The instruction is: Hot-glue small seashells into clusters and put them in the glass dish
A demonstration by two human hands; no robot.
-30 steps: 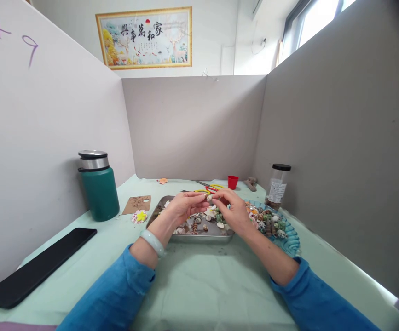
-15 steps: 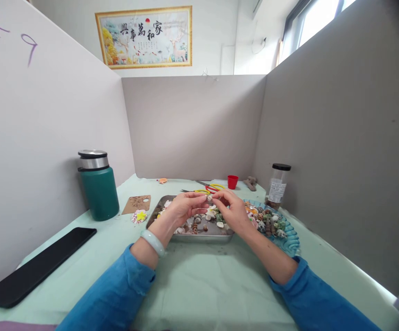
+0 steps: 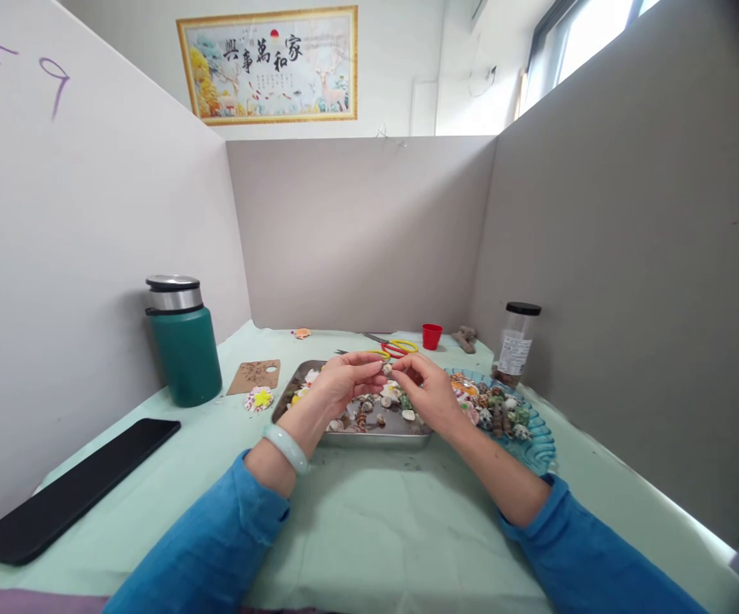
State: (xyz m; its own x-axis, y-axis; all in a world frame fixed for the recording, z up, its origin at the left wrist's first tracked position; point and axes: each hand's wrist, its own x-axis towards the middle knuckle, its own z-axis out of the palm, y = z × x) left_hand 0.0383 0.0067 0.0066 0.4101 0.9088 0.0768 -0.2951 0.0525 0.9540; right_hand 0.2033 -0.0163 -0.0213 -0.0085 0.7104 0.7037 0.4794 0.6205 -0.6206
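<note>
Very little has changed over the last second: both hands are in almost the same place, and the only clear shift is a slight movement of the whole view. The left hand pinches a small pale piece (most likely a shell, though it is too small to be sure) between thumb and forefinger, its other fingers loosely curled below. The right hand meets it from the other side, thumb and forefinger drawn together at the piece; whether they grip it as well or only touch it is hidden at this size. The piece is held up over the far part of a metal tray, where shells and other small bits lie scattered, with bare metal between some of them. Just beside the tray, under the right forearm, a blue scalloped plate bears a denser heap of shells and coloured bits. Beyond the hands lie scissors with red and yellow handles, near a red cup. So little movement suggests careful handling of this one piece — it has not been set down, and tray and plate look unaltered.
</note>
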